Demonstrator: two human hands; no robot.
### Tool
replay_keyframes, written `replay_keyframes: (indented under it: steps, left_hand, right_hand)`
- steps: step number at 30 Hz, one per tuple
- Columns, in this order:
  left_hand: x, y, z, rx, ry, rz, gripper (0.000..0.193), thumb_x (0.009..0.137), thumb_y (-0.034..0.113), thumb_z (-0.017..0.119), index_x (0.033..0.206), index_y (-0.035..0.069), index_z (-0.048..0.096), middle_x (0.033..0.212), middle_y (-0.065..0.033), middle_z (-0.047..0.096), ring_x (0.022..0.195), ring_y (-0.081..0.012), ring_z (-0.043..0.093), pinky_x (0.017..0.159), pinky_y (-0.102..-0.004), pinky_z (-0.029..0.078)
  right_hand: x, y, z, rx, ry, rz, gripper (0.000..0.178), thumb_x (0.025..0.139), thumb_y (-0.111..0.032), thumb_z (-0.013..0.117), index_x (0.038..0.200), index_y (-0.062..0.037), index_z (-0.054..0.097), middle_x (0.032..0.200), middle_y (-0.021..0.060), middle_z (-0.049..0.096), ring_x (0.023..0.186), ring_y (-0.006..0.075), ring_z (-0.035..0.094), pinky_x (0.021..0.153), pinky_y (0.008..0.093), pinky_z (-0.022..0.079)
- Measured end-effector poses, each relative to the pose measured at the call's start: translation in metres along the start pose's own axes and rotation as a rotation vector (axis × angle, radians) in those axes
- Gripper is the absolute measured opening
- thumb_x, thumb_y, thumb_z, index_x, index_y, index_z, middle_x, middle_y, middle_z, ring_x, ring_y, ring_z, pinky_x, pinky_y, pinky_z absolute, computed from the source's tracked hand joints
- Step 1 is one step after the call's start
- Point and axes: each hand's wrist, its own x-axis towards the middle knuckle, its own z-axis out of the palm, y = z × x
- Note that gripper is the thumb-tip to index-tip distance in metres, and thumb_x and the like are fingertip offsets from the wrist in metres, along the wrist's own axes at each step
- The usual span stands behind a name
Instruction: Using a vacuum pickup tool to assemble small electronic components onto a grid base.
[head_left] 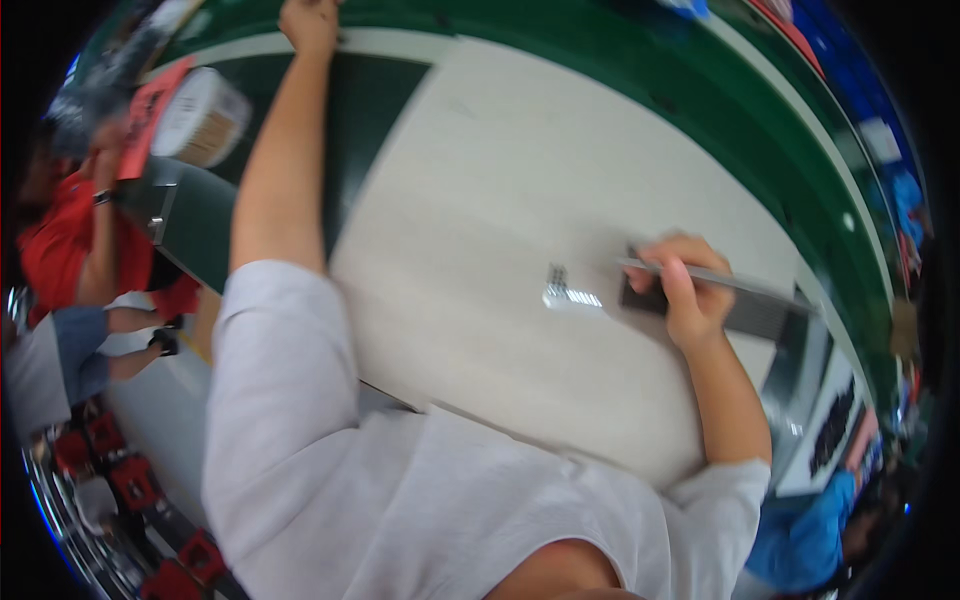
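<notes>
My right hand (692, 290) is closed around a long, thin grey strip-like tool (745, 283), whose exact kind I cannot make out. Beneath that hand lies a dark grey ridged flat piece (758, 316) on a large off-white board (500, 190). Just left of the hand, a small clear-and-white piece with a dark patterned end (572, 297) rests on the board. My left arm stretches far forward, and my left hand (312, 24) is at the far edge of the bench. Blur and the frame's top edge hide what its fingers do.
A white round tub (203, 118) stands at the far left beside a red sheet (150, 115). The green bench top (375, 110) surrounds the board. A person in red (70, 240) is on the left; a blue sleeve (800, 540) shows at lower right. Red stools (130, 480) stand at lower left.
</notes>
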Motion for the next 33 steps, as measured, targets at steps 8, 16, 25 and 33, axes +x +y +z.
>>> replay_keyframes:
  steps: [8, 16, 25, 33]
  left_hand:
    - [-0.189, 0.212, 0.057, -0.673, -1.31, -0.713, 0.016, 0.084, 0.018, 0.052, 0.09, 0.003, 0.051, 0.077, -0.0043, 0.059, 0.06, -0.0062, 0.056, 0.049, -0.0143, 0.042]
    - [-0.213, 0.203, 0.037, -0.278, -1.762, -0.595, 0.03, 0.081, 0.02, 0.05, 0.1, -0.003, 0.051, 0.067, -0.0046, 0.058, 0.055, -0.0081, 0.055, 0.046, -0.0145, 0.039]
    - [-0.21, 0.203, 0.045, -0.175, -1.812, -0.647, 0.021, 0.085, 0.02, 0.049, 0.079, 0.001, 0.056, 0.061, -0.0035, 0.056, 0.046, -0.0065, 0.05, 0.041, -0.0179, 0.038]
    - [-0.218, 0.204, 0.044, -0.147, -1.768, -0.572, 0.02, 0.084, 0.019, 0.05, 0.078, 0.001, 0.056, 0.061, -0.0022, 0.055, 0.046, -0.0069, 0.049, 0.041, -0.0182, 0.037]
  right_hand:
    - [-0.002, -0.008, 0.0, -0.121, -0.22, 0.173, 0.014, 0.081, -0.009, 0.049, 0.08, 0.0024, 0.056, 0.069, 0.0105, 0.057, 0.056, 0.0131, 0.053, 0.05, 0.0227, 0.041]
    - [0.001, -0.007, 0.007, -0.167, -0.334, 0.229, 0.013, 0.078, -0.009, 0.052, 0.08, 0.0018, 0.058, 0.069, 0.0088, 0.057, 0.054, 0.013, 0.052, 0.05, 0.0229, 0.04]
    - [0.003, -0.002, 0.006, -0.201, -0.306, 0.247, 0.016, 0.079, -0.01, 0.051, 0.081, 0.0031, 0.059, 0.07, 0.0107, 0.058, 0.055, 0.0132, 0.053, 0.051, 0.0217, 0.042]
    - [0.002, 0.0, 0.004, 0.032, -0.23, 0.329, 0.021, 0.085, -0.016, 0.046, 0.083, 0.0022, 0.057, 0.071, 0.0117, 0.06, 0.054, 0.0125, 0.054, 0.051, 0.021, 0.043]
